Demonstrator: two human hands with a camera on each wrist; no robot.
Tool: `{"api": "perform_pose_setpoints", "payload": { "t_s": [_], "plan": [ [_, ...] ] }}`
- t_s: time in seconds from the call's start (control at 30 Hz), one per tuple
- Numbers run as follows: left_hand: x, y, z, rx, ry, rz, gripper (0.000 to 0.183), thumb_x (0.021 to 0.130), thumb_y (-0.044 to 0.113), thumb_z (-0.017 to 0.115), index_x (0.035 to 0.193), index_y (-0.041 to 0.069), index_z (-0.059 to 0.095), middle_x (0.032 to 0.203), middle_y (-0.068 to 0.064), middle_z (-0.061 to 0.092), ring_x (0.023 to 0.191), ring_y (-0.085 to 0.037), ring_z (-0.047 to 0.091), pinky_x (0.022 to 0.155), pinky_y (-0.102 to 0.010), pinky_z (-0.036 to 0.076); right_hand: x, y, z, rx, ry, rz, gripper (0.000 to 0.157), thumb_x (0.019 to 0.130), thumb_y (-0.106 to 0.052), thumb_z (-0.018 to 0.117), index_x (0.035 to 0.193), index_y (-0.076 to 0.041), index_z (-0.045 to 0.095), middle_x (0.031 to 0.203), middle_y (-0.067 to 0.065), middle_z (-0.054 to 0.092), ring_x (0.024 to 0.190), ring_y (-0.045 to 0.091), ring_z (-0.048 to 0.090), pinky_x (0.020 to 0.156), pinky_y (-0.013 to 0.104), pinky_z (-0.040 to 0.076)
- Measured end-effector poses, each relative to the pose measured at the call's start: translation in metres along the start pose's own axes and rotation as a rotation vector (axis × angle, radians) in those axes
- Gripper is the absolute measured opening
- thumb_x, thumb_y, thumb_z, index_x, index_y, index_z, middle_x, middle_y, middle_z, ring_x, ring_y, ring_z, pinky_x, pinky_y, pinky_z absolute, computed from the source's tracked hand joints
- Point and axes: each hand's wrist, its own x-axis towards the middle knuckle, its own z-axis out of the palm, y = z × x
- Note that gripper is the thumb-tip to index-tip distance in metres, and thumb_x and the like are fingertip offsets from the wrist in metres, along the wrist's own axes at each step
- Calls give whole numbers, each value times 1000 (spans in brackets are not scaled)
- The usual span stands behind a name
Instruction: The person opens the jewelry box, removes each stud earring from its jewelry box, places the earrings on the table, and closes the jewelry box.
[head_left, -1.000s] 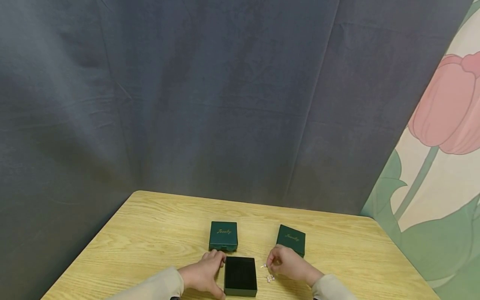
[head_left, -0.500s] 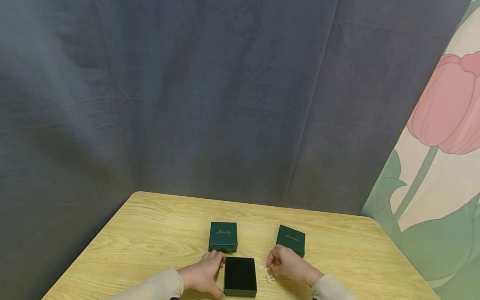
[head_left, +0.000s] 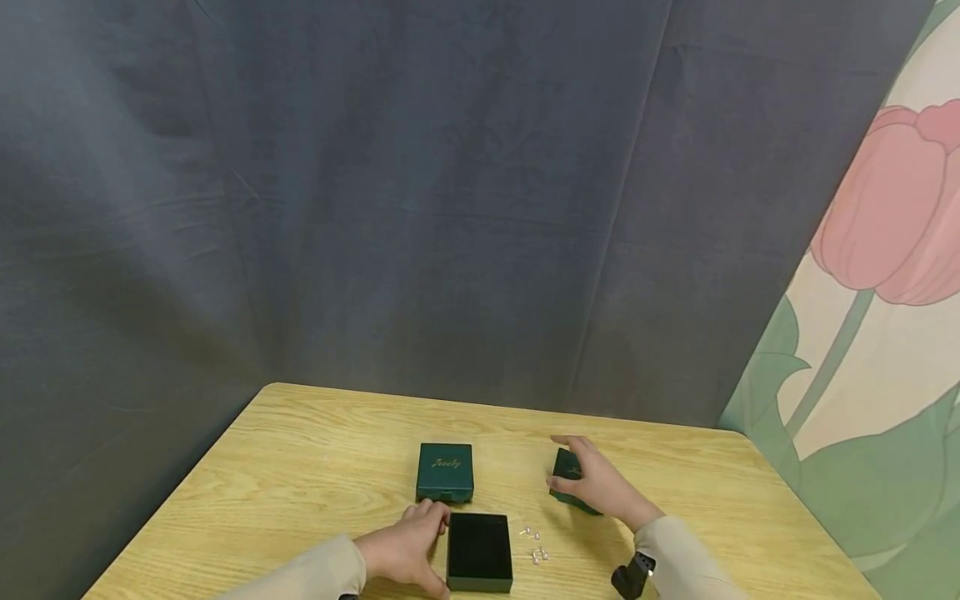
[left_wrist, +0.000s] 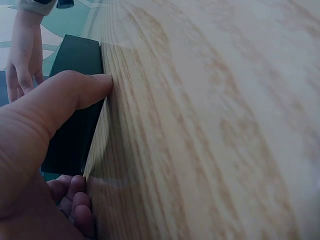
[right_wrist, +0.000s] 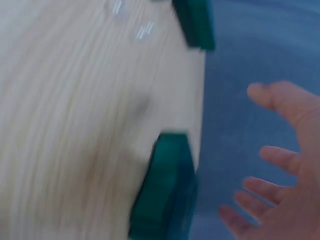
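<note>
My left hand (head_left: 405,550) holds the left side of a dark green jewelry box (head_left: 480,587) with a black inside. In the left wrist view its thumb (left_wrist: 95,90) lies over the box's side, with curled fingers (left_wrist: 72,197) by one end. My right hand (head_left: 600,483) reaches over a small green jewelry box (head_left: 566,465), partly covering it. Thumb and fingers are spread apart in the right wrist view, with a gap between the hand and that green box (right_wrist: 162,195). Between the hands lie small shiny pieces (head_left: 540,556) that resemble earrings, too small to tell surely.
Another green box (head_left: 446,471), with gold lettering on its lid, stands shut behind the black-lined one. The wooden table (head_left: 322,442) ends at a grey-blue curtain (head_left: 450,250). A tulip-patterned panel (head_left: 885,217) hangs at the right.
My right hand has left the small shiny pieces and moved up and right to the right green box, its fingers spreading. The left hand has stayed in place.
</note>
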Motion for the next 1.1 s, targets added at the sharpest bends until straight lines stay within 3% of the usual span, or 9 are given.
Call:
{"api": "perform_pose_setpoints", "payload": {
  "t_s": [0.1,0.2,0.4,0.63,0.87,1.1],
  "plan": [
    [0,-1,1,6,7,1,63,69,24,85,116,17,43,102,2,39,91,-13,33,79,-26,38,5,14,-1,-61,4,20,83,84,-37,75,149,-7,33,153,27,24,138,52,22,99,67,33],
    [0,-1,2,8,6,1,63,69,24,84,116,17,43,102,2,39,91,-12,33,79,-26,38,6,28,1,-124,-15,12,94,79,-40,78,151,-5,29,153,32,16,137,57,14,96,72,31],
    [0,-1,2,22,9,4,64,68,25,85,116,17,43,102,3,39,91,-11,33,80,-26,38,7,41,4,-239,-85,31,104,69,-45,84,150,-7,31,150,34,22,134,59,20,95,74,29],
    [1,-2,2,17,-1,3,62,70,25,84,115,18,43,101,3,38,90,-12,33,79,-26,37,9,41,4,-243,-131,83,97,72,-44,83,149,-8,35,144,32,35,128,55,33,93,69,35],
    [1,-1,2,19,3,8,62,69,25,84,115,18,42,101,3,38,90,-12,33,78,-26,36,11,33,4,-294,-118,125,93,67,-48,84,142,-10,44,134,25,47,114,43,48,80,57,47],
    [0,-1,1,15,18,13,65,68,25,85,117,17,43,102,3,39,91,-11,34,80,-26,38,8,-7,2,-220,-141,36,89,69,-52,81,141,-13,47,126,18,51,103,34,50,73,47,48]
  ]
}}
